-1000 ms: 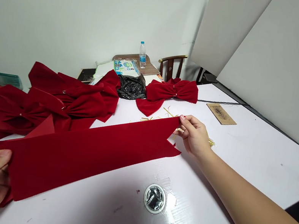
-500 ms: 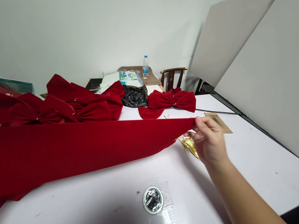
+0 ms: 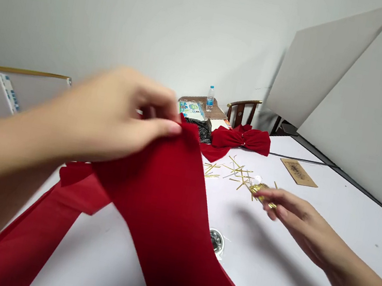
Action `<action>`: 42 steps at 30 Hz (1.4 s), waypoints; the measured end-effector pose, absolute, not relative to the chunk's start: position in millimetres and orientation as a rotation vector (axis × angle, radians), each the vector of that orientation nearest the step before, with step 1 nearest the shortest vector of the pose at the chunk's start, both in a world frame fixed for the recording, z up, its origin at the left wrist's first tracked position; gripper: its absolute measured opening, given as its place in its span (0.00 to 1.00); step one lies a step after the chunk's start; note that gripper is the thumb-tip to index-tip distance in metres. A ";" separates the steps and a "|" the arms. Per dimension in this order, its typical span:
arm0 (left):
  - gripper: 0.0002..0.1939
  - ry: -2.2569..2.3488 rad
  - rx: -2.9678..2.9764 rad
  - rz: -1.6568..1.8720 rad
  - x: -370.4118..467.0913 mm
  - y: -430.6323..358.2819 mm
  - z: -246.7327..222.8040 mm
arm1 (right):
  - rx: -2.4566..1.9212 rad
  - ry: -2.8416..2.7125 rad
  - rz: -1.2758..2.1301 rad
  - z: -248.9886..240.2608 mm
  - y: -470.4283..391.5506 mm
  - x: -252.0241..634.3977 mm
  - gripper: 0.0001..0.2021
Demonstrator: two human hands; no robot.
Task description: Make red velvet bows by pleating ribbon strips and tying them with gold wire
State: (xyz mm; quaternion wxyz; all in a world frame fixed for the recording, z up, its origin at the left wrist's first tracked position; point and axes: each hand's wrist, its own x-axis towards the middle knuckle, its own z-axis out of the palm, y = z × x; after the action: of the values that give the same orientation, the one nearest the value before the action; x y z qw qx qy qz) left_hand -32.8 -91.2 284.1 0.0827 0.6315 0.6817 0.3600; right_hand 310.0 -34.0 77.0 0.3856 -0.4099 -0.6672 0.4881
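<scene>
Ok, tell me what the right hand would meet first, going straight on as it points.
Likely the gold strip bundle, right in front of the right hand; depth and contact are unclear.

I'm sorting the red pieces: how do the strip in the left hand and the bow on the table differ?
The strip is held up by the left hand, while the bow lies on the table.
The strip spreads out in a smooth, broad bend; the bow is gathered into folds at its middle.
The strip is near the camera, the bow farther off.
Both are red fabric.
</scene>
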 end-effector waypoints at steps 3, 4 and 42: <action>0.06 1.750 2.524 0.528 9.1 -76.8 265.2 | -0.745 -1.750 1.068 116.3 -42.5 257.4 0.22; 0.08 1.670 2.622 0.488 16.5 -73.9 257.1 | -0.695 -1.763 0.984 127.0 -45.7 241.7 0.20; 0.31 1.080 2.817 0.762 -53.7 -112.2 201.2 | -0.542 -1.887 0.589 145.7 -41.2 235.1 0.05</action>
State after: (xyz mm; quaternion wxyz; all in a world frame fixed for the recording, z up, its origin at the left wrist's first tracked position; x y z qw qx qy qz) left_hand -53.7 -112.2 201.2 0.0150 0.9052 0.3470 0.2448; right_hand 235.1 -41.2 145.7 0.5192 -0.2262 -0.7868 0.2456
